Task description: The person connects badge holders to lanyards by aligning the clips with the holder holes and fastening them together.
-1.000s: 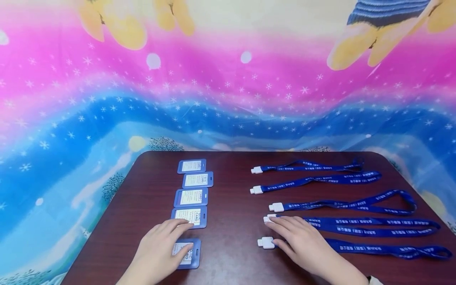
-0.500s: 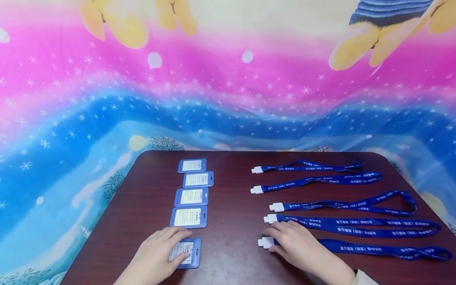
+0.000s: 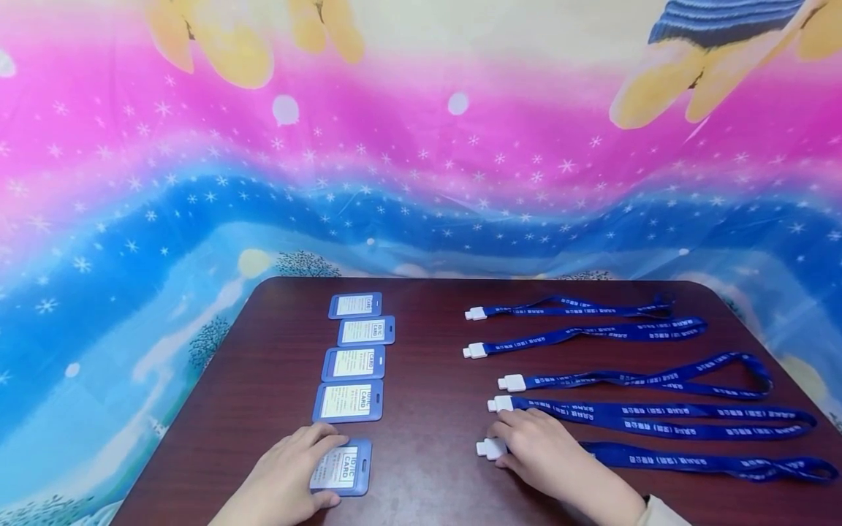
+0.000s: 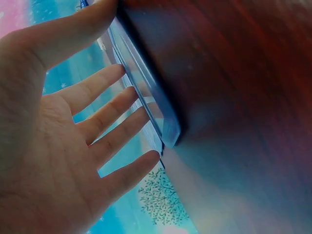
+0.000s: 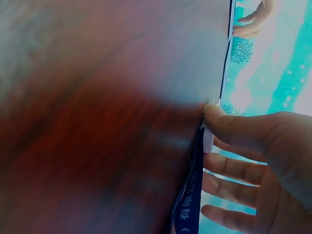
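A blue badge holder [image 3: 342,471] with a white card lies flat at the front left of the table. My left hand [image 3: 279,467] spans it from the left, index finger by its far edge and thumb at its near edge. In the left wrist view, the other fingers [image 4: 109,114] are straight and spread along the holder [image 4: 151,97]. At front right, my right hand [image 3: 542,449] pinches the nearest blue lanyard [image 3: 684,460] just behind its white clip [image 3: 489,448], thumb on the near side. The right wrist view shows the thumb [image 5: 214,112] against that clip [image 5: 208,139].
Several more badge holders [image 3: 349,402] lie in a column beyond my left hand. More blue lanyards [image 3: 592,413] lie in rows beyond my right hand, white clips toward the middle. The dark wooden table [image 3: 427,365] ends at a printed cloth backdrop [image 3: 421,146].
My left hand drew back from the second holder, and its thumb slid off the nearest card to the near edge. My right fingers moved nearer, off the second lanyard's clip, and closed on the nearest lanyard.
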